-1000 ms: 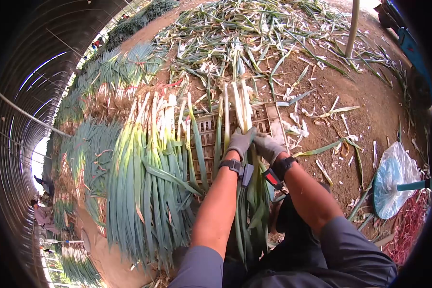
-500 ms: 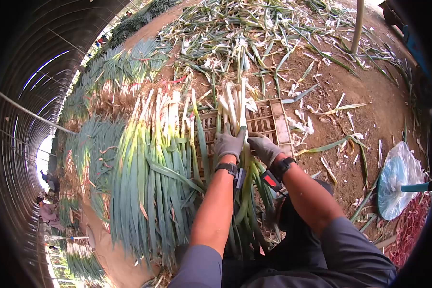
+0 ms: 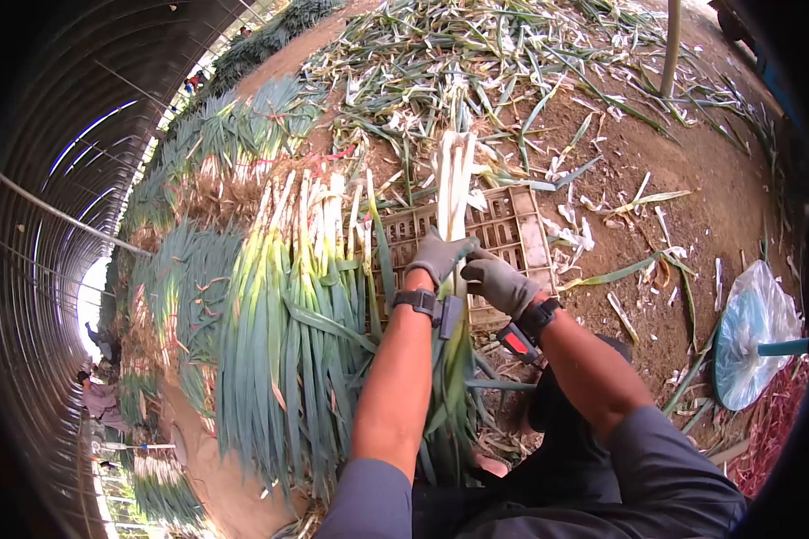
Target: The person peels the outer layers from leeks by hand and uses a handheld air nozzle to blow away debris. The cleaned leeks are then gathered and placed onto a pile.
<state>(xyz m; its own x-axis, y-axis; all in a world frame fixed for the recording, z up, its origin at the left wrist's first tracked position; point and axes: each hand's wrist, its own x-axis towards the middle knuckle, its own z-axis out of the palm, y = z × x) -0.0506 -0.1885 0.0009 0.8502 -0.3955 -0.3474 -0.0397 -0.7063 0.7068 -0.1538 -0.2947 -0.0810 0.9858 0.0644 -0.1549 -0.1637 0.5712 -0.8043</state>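
Note:
My left hand [image 3: 442,255], in a grey glove, is wrapped round a small bunch of long green onions [image 3: 455,184]. Their white ends point away from me over a plastic crate, and their green leaves [image 3: 449,404] hang down between my arms. Against the right side of the bunch, close to my left thumb, is my gloved right hand [image 3: 503,284] with its fingers curled; what they hold, if anything, is hidden. Left of the crate [image 3: 532,235] lies a large row of green onions [image 3: 283,296], white ends away from me.
Tied bundles of green onions [image 3: 274,112] lie farther left. Loose leaf trimmings [image 3: 422,54] cover the soil ahead. On the right are a clear plastic bag [image 3: 753,337] on a blue pole, red strings [image 3: 768,427] and an upright post [image 3: 671,49].
The white ends in my left hand have drawn together into a tighter, straighter bunch. My right hand has shifted slightly and its fingers are more curled.

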